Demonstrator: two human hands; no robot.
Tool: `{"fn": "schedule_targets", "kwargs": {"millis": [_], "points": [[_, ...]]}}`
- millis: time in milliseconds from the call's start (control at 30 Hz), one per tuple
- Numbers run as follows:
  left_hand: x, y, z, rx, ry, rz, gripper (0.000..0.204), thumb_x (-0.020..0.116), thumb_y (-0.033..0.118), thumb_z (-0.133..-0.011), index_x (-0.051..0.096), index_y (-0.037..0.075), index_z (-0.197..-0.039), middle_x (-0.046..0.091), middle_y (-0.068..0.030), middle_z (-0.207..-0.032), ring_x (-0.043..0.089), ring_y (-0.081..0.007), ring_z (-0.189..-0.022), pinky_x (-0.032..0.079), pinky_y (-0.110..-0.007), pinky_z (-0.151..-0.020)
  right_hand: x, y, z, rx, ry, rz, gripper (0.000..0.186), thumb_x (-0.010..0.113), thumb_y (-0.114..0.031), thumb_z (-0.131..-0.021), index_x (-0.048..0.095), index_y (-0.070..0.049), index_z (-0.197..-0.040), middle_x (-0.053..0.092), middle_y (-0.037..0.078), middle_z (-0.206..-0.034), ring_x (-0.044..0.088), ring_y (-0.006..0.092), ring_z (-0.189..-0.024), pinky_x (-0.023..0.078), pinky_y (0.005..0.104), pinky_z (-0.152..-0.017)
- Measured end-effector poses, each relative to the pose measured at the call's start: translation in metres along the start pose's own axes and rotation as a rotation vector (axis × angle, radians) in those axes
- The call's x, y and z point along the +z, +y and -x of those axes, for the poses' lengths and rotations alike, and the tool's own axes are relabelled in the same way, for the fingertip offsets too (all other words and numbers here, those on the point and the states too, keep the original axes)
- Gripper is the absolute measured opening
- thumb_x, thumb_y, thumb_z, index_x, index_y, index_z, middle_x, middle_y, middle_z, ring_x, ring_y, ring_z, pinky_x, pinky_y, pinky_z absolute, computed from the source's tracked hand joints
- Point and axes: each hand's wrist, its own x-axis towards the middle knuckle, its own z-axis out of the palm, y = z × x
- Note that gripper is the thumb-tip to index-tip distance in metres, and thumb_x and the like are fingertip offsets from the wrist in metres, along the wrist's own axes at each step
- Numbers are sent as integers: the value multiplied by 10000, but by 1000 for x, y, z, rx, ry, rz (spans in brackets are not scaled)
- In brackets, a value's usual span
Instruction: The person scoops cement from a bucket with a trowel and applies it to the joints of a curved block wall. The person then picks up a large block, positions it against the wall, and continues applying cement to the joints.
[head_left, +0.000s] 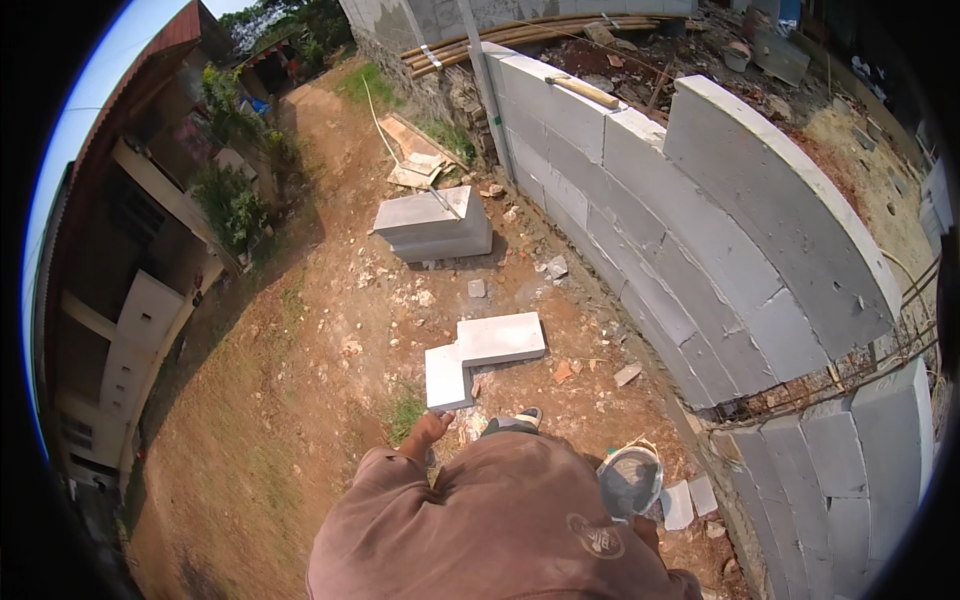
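Note:
My left hand [431, 428] is at the near end of a white block [447, 377] lying on the dirt, its fingers reaching toward the block. Whether they touch it I cannot make out. A second white block [502, 339] lies at an angle against the first one's far end. On my right, a bucket [632, 481] with grey material in it is beside my body. Only part of my right hand [646, 532] shows, close to the bucket's near rim; its fingers are hidden by my brown shirt.
A curved wall [640, 185] of grey blocks runs along the right, a wooden-looking tool [583, 92] on its top. Stacked blocks [433, 228] stand ahead, with boards [412, 150] behind. Flat pieces [678, 506] lie beside the bucket. A house [140, 330] borders the left.

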Motion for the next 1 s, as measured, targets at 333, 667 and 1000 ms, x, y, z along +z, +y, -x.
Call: {"fn": "schedule_targets", "kwargs": {"millis": [333,667,1000], "points": [[21,-13,-13,75,-29,42,626,445,551,-855,595,-4,-1101,583,-261,-1076,533,-395,-1061,420,-409,-903,0,27,23,-228,153,557,237,592,-216,-727,595,17,-769,581,121,-650,584,244,-573,460,363,-493],[-11,3,-133,152,-86,19,639,427,539,-857,593,-34,-1085,564,-287,-1092,521,-413,-1066,414,-416,-907,22,-52,97,214,143,-28,280,600,-254,-715,606,21,-762,602,122,-656,595,220,-571,448,356,-498],[-133,55,-234,166,40,96,577,439,503,-869,605,-15,-1060,587,-255,-1071,528,-392,-1062,409,-409,-910,57,-175,104,190,207,42,273,604,-251,-721,608,18,-764,602,120,-656,591,218,-567,446,359,-497]]}}
